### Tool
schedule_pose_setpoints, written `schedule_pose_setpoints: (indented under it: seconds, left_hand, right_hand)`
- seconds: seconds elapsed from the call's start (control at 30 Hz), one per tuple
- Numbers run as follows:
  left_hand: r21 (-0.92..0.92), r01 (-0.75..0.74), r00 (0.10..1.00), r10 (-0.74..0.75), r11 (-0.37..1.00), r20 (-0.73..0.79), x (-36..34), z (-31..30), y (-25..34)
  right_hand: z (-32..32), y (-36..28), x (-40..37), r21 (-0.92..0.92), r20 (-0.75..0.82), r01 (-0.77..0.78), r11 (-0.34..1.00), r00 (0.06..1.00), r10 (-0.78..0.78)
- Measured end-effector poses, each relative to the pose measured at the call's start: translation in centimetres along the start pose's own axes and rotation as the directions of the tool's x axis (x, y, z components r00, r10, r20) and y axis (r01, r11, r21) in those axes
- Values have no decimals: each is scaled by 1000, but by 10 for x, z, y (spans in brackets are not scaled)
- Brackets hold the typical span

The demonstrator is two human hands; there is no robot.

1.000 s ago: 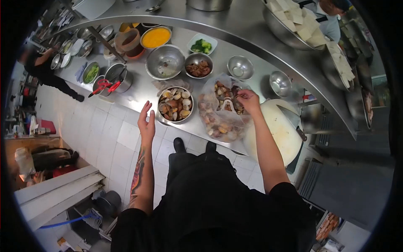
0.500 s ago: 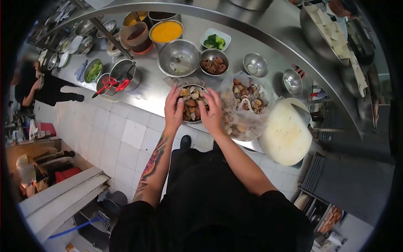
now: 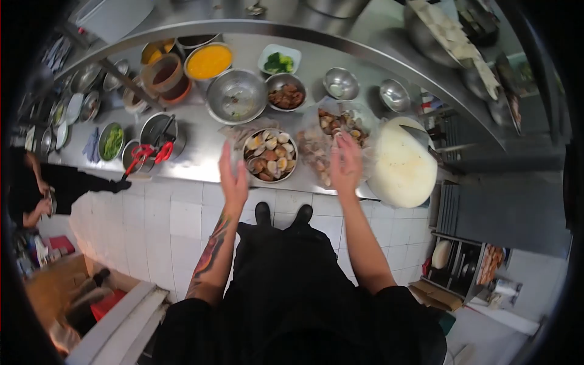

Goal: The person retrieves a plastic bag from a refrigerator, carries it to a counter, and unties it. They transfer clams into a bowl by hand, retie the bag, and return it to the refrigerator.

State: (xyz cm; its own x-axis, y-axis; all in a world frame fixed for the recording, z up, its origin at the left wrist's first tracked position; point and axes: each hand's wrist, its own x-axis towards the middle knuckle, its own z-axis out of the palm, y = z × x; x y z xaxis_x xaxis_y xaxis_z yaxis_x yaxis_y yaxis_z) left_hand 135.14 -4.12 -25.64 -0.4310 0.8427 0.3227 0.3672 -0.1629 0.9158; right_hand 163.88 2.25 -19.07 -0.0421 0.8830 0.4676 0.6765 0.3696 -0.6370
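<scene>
A round metal bowl of clams (image 3: 270, 159) sits near the counter's front edge, full of brown and pale shells. Just left of its rim is my left hand (image 3: 233, 176), fingers stretched upward, holding nothing. My right hand (image 3: 345, 164), a little blurred, hovers over the clear plastic bag (image 3: 311, 159) to the right, its fingers extended and slightly curled. More clams (image 3: 347, 123) show through the bag's open top. Crumpled plastic (image 3: 238, 132) lies behind the bowl on its left.
A white round cutting board (image 3: 401, 173) with a cleaver (image 3: 415, 135) lies on the right. Behind stand a large metal bowl (image 3: 236, 97), a bowl of brown meat (image 3: 286, 96) and broccoli (image 3: 279, 62). Red-handled scissors (image 3: 163, 153) rest at left. Another person (image 3: 45, 188) stands far left.
Both hands have come off the bowl of clams: the left drew away to its left side, the right moved over to the bag. The view has shifted, and a hand near the far right bowl has gone.
</scene>
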Motion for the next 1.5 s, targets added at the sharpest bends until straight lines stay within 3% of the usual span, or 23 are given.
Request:
schedule_pose_setpoints:
  seconds: [0.07,0.13,0.2,0.27,0.37,0.4,0.43,0.47,0.53,0.6,0.67,0.83,0.87,0.9,0.93,0.97,1.07,1.13,1.2,1.23,1.27,1.3,1.5]
  left_hand:
    - [187,-89,996,90,978,4,-4,-13,17]
    - [-10,-195,977,195,981,86,10,17,51]
    - [-89,-433,853,440,897,281,45,65,102]
    - [-104,-509,781,509,855,363,81,135,119]
    - [296,-689,709,530,662,465,113,233,78]
    - [294,-696,704,540,656,462,121,255,63]
    - [385,-481,771,170,788,614,131,272,49]
    - [521,-244,696,-227,818,682,136,281,42]
    - [401,-130,701,-202,907,684,141,284,37]
    - [278,-19,708,-183,960,683,138,287,50]
    - [-63,44,680,16,997,733,131,272,91]
    - [-326,-163,675,346,931,652,91,240,161]
    - [-303,-175,689,336,937,642,78,232,172]
    - [-276,-164,717,307,947,626,66,222,185]
    - [-253,-154,744,280,955,606,56,210,193]
    - [-143,-317,746,339,938,573,47,198,190]
    - [-14,-379,883,366,925,295,6,145,204]
    - [151,-306,952,300,940,62,-17,93,143]
    - [404,92,978,-5,910,-210,-46,40,32]
    - [396,89,976,-1,914,-218,-51,34,31]
    - [25,440,878,-425,898,-219,-56,26,29]
    - [-319,708,650,-758,631,-57,-60,17,26]
    - [-388,696,691,-712,604,130,-58,35,-8]
  right_hand:
    - [-45,28,10,-109,-57,-25,994,998,19]
    - [-59,61,19,-397,106,79,914,994,-40]
    - [-46,93,32,-392,190,149,908,979,-78]
    - [-21,94,44,-520,325,-152,841,875,359]
    - [-15,92,48,-645,431,-54,762,798,421]
    - [-19,91,49,-644,423,-56,763,805,417]
    - [-26,88,48,-583,360,-58,810,875,323]
    - [-36,86,47,-518,289,-47,854,930,227]
    - [-62,79,47,-381,196,-50,923,972,133]
    - [-86,82,49,115,161,-165,980,976,146]
    - [-110,74,65,157,94,-62,986,994,47]
    - [-113,75,127,137,-198,354,925,925,-325]
    - [-104,87,129,165,-198,367,915,922,-334]
    - [-95,102,131,402,159,112,909,969,-190]
    - [-95,103,135,505,523,-201,840,845,-112]
    - [-99,105,136,459,420,29,888,874,-246]
    - [-125,81,129,591,209,9,807,964,-164]
    - [-141,63,123,582,183,-1,814,975,-130]
    - [-151,45,121,559,132,3,829,987,-92]
    - [-152,34,120,554,140,-15,833,987,-75]
    - [-152,23,119,547,151,-34,836,987,-59]
    - [-157,10,119,545,155,-28,838,986,-68]
    - [-241,-47,118,624,31,-10,781,999,-12]
